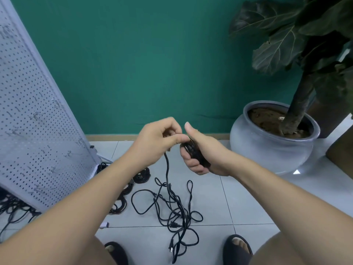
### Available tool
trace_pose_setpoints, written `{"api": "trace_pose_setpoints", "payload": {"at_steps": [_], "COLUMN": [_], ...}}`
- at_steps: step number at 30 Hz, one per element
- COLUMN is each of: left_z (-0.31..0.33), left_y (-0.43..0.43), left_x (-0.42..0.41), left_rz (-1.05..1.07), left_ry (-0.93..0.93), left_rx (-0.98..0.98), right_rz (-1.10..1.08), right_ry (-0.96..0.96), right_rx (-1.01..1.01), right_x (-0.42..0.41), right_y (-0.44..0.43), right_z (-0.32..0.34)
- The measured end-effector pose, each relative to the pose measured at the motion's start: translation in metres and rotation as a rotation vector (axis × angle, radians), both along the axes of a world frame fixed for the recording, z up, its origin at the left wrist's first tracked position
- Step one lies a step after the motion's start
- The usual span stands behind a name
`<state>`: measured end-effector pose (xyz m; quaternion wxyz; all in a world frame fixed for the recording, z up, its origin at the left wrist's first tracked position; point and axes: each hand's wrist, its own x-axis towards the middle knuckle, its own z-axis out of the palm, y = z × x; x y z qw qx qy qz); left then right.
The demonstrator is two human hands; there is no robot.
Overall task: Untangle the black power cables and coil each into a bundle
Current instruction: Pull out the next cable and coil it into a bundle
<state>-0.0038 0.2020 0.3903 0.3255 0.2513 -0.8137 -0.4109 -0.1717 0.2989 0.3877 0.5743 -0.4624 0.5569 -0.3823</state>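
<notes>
The right fingers [191, 165] grip a half-made coil [193, 152]; the left fingers [177, 139] pinch its cable [167, 165]. Below them, a big tangle [177, 209] waits.

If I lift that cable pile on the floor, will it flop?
Probably floppy: the cable hanging from the left hand droops limply. The pile would likely lift as one clump, since its loops cross. Its plugs might snag.

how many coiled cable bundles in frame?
4. Held bundle in the right hand; three on the floor beside the left forearm: far bundle, middle bundle, near bundle. The forearm may hide more.
</notes>
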Motion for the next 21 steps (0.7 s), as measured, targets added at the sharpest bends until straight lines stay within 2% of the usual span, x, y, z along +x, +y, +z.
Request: {"api": "trace_pose_setpoints", "payload": {"at_steps": [5,8,11,13,17,21], "left_z": [-0.007,-0.009,-0.019,-0.031,-0.05,-0.057], "left_y": [0.001,0.014,0.028,0.038,0.06,0.062], "left_x": [-0.007,-0.017,-0.025,-0.03,-0.035,-0.036], "left_rz": [-0.084,-0.046,-0.045,-0.08,-0.151,-0.138], "left_ry": [0.173,0.136,0.074,0.002,-0.17,-0.378], "left_rx": [0.34,0.49,0.604,0.609,0.483,0.322], "right_rz": [0.05,0.027,-0.106,-0.253,-0.499,-0.566], "right_ry": [-0.277,-0.376,-0.345,-0.299,-0.179,0.112], "right_rx": [-0.05,-0.125,-0.25,-0.327,-0.41,-0.474], "right_x": [0.009,0.016,0.024,0.023,0.009,-0.009], "right_y": [0.012,0.015,0.012,0.007,-0.006,-0.02], "right_z": [0.021,0.03,0.038,0.044,0.045,0.035]}}
